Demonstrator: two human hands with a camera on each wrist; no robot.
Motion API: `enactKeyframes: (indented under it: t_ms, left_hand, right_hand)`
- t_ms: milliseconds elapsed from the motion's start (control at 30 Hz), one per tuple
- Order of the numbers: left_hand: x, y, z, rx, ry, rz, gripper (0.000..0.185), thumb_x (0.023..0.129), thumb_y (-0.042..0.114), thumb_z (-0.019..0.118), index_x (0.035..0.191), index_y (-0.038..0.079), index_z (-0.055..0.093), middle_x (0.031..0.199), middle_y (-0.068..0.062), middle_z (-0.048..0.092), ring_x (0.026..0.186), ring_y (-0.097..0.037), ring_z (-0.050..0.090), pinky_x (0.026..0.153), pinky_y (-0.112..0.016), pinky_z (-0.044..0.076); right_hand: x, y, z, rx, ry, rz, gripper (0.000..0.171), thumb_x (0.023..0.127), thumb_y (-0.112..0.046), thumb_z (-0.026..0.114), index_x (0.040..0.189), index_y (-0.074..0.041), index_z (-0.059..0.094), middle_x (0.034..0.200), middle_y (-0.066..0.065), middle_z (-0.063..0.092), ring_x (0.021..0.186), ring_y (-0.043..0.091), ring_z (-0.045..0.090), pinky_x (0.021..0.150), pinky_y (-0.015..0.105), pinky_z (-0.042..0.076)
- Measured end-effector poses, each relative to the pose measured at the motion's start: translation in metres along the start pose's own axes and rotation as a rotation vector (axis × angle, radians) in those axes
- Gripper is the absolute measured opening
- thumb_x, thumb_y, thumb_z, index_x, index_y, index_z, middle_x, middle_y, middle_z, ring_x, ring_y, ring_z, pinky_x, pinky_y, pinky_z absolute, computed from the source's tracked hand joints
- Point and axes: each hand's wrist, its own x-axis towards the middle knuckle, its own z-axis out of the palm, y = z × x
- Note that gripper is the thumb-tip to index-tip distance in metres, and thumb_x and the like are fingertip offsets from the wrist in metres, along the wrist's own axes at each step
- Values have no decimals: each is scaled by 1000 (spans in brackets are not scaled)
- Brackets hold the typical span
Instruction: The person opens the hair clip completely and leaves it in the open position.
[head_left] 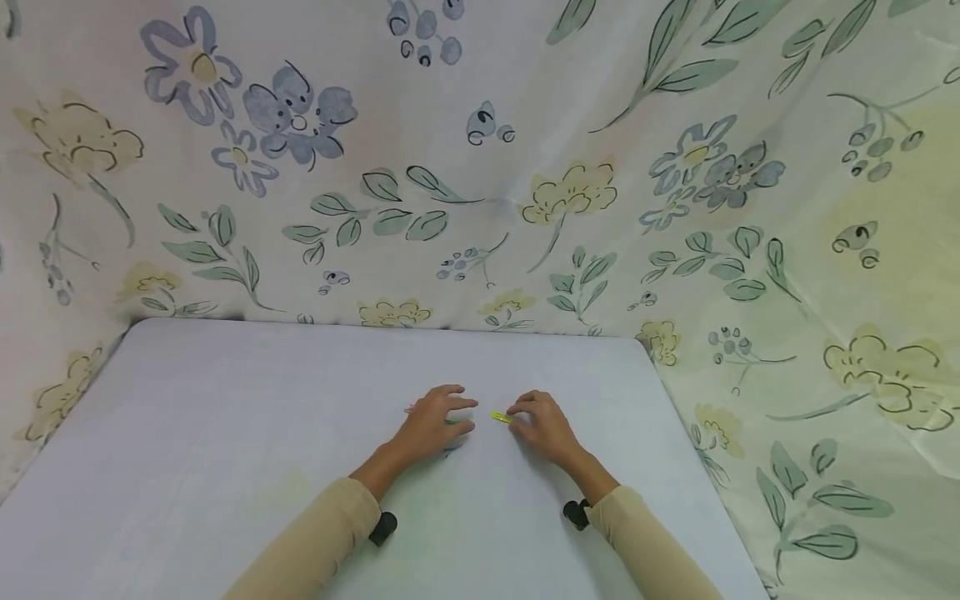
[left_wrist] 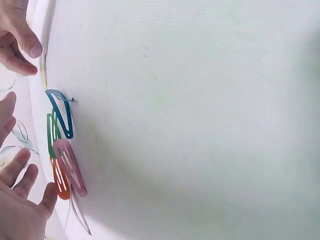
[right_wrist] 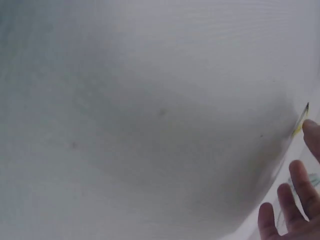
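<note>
My left hand (head_left: 442, 421) rests with relaxed fingers over a small pile of snap hair clips on the white table (head_left: 225, 417). The left wrist view shows the pile: a blue clip (left_wrist: 60, 112), a green clip (left_wrist: 51, 135), a pink clip (left_wrist: 70, 165) and an orange clip (left_wrist: 61, 182), with my left fingers (left_wrist: 20, 200) just beside them. A yellow clip (head_left: 501, 417) lies apart, between the hands. My right hand (head_left: 536, 421) has its fingertips at that yellow clip (right_wrist: 300, 125), touching or nearly touching it. Neither hand plainly grips anything.
A floral cloth (head_left: 480, 167) hangs behind the table and drapes down its right side (head_left: 825, 400). The table's far edge runs just beyond the hands, its right edge slants close to my right arm. Black wrist mounts (head_left: 382, 527) (head_left: 576, 513) sit on both sleeves.
</note>
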Motion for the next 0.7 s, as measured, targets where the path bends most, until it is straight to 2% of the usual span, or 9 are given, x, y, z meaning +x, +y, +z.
enactKeyframes:
  t_ms: [133,233,500,700]
  left_hand:
    - [7,3,5,50,-41,17,38,93,27,72,129,15,68,144,-12,53,139,-30,40,110,-59,30]
    - [10,6,7,104,-70,32,38,93,29,71,128,15,69,143,-10,55,141,-29,39,113,-55,28]
    - [17,10,16,115,-66,43,30,91,24,73,117,8,74,134,-16,61,139,-38,40,112,-59,26]
    - [21,12,23,179,-38,33,26,89,24,74,111,10,77,132,-15,62,140,-40,39,112,-66,21]
  right_hand:
    - [-2,4,1,20,-5,8,12,85,-8,78,96,-11,78,107,6,65,109,28,57,95,49,47]
    - [-2,6,2,17,-4,8,11,84,-8,79,95,-10,79,106,5,66,108,28,57,94,48,47]
    - [-1,4,5,-14,18,6,8,83,-9,80,91,-7,80,102,5,67,105,27,59,91,47,49]
    - [1,1,5,-44,39,-29,3,82,-6,80,85,-5,79,98,5,67,101,27,60,88,45,50]
